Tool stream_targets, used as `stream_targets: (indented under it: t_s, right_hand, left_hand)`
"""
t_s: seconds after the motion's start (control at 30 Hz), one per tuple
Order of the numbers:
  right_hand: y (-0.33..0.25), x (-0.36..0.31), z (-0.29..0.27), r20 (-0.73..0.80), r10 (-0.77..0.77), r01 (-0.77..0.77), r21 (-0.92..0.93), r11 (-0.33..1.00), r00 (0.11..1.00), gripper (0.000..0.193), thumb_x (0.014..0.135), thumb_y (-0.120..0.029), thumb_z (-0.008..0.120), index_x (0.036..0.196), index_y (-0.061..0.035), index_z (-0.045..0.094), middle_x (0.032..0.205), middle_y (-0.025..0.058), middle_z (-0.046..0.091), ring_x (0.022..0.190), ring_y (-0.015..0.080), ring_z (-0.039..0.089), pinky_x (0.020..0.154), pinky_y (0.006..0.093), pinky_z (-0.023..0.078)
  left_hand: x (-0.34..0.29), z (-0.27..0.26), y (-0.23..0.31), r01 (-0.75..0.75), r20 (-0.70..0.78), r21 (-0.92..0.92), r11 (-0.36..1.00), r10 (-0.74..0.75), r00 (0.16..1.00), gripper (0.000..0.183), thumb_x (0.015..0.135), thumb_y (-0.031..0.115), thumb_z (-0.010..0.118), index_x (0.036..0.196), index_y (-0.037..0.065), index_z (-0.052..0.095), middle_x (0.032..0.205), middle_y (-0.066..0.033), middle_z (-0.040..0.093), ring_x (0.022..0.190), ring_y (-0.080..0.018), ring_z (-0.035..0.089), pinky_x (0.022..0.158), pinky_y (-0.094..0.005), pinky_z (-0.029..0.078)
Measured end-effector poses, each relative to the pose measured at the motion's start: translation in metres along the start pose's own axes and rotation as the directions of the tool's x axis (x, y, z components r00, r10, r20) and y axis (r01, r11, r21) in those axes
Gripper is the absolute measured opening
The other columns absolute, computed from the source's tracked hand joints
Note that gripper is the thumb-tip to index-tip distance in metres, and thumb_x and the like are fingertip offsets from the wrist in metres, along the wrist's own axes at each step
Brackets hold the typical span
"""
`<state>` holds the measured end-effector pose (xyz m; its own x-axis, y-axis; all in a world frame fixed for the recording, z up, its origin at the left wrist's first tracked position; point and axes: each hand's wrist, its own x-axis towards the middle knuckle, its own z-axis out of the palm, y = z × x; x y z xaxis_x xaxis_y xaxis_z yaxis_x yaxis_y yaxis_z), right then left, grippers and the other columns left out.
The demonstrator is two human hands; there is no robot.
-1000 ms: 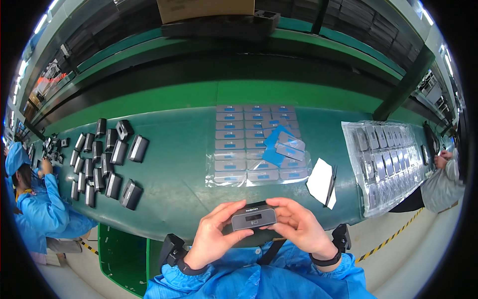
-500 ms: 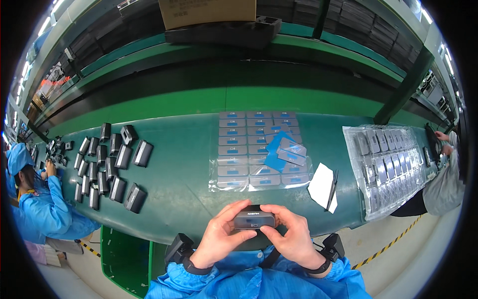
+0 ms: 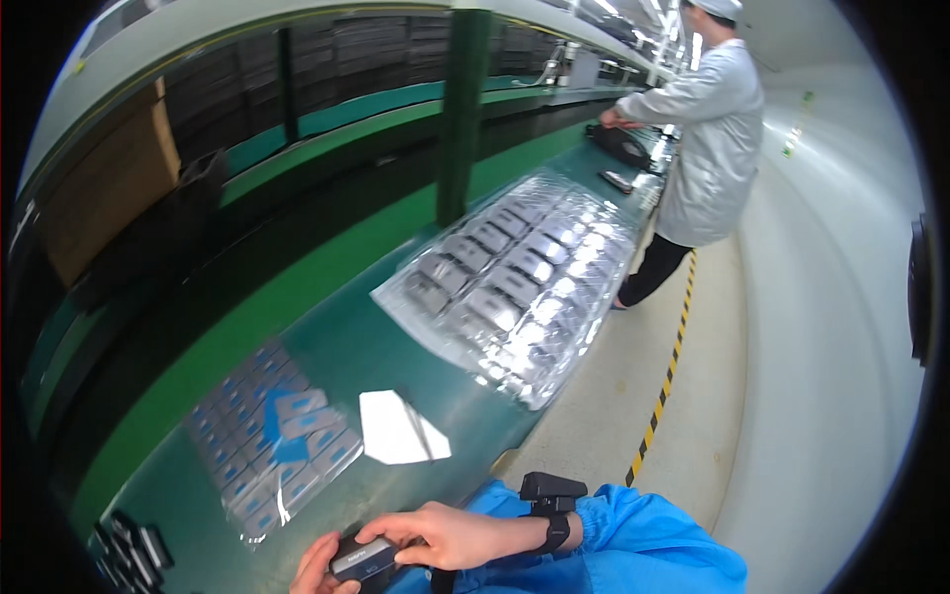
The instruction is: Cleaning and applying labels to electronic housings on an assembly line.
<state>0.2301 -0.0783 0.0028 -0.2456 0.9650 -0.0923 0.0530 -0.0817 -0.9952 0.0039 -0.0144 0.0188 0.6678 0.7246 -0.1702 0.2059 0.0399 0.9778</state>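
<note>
Near the lower edge, a small dark grey box-shaped device (image 3: pixel 362 562) is held between my two hands. My left hand (image 3: pixel 315 571) grips its left end, mostly cut off by the picture's edge. My right hand (image 3: pixel 440 536) is closed on its right side, with fingertips on the top and front. Beyond the hands lies a sheet of grey and blue rectangular labels (image 3: pixel 233 421), with loose labels and blue pieces on it. Beside it, a white paper (image 3: pixel 386 431) has dark tweezers (image 3: pixel 420 436) lying across it.
A clear plastic tray (image 3: pixel 534 327) with rows of grey rectangular parts lies farther along the green bench (image 3: pixel 336 337). Several dark devices (image 3: pixel 129 554) stand at the lower left. A green post (image 3: pixel 463 119) rises behind. Another person (image 3: pixel 708 148) in a pale coat stands at the bench's far end.
My view has swung to the right, so the bench now runs diagonally and the hands appear lower and farther left. The device is still in both hands.
</note>
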Motion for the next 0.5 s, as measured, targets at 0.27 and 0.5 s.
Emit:
stream_targets:
  t_s: [0.27,0.5]
  right_hand:
    - [-0.004,-0.062,-0.072,-0.465,-0.271,0.099,-0.362,0.927,0.843,0.038,0.081,-0.005,0.062,0.119,-0.0058,0.058,0.097,0.0097,0.059,0.088,0.0193,0.059,0.079,0.0303,0.047]
    - [-0.003,-0.128,-0.353,-0.882,-0.444,0.01,-0.448,0.894,0.157,0.043,0.071,0.008,0.067,0.112,0.0009,0.06,0.091,0.0028,0.064,0.081,0.0093,0.059,0.07,0.0234,0.049]
  left_hand:
    - [0.039,0.051,0.006,-0.261,0.038,0.212,0.942,0.258,0.965,0.072,0.082,-0.01,0.056,0.145,0.005,0.024,0.148,-0.0099,0.025,0.13,-0.0254,0.037,0.104,-0.0358,0.031]
    - [0.035,0.021,0.002,-0.077,-0.194,-0.034,0.996,0.069,0.979,0.05,0.087,-0.005,0.054,0.135,-0.002,0.04,0.126,-0.0161,0.053,0.101,-0.0212,0.06,0.089,-0.0298,0.044]
